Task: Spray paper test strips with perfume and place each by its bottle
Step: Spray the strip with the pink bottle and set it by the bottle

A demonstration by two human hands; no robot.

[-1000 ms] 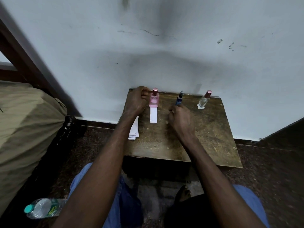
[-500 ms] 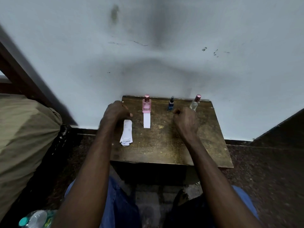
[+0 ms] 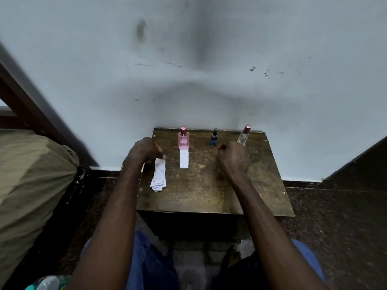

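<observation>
L hand (image 3: 145, 149) shifted to strips (image 3: 159, 174), lying front-back

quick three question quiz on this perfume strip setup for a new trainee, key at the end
1. True or false: the single strip lies right in front of the pink bottle.
2. How many bottles have no strip in front of them yet? A one, B two, C three.
3. Fill in: the pile of strips lies on the ___ side of the table.
Key: 1 true; 2 B; 3 left.
</observation>
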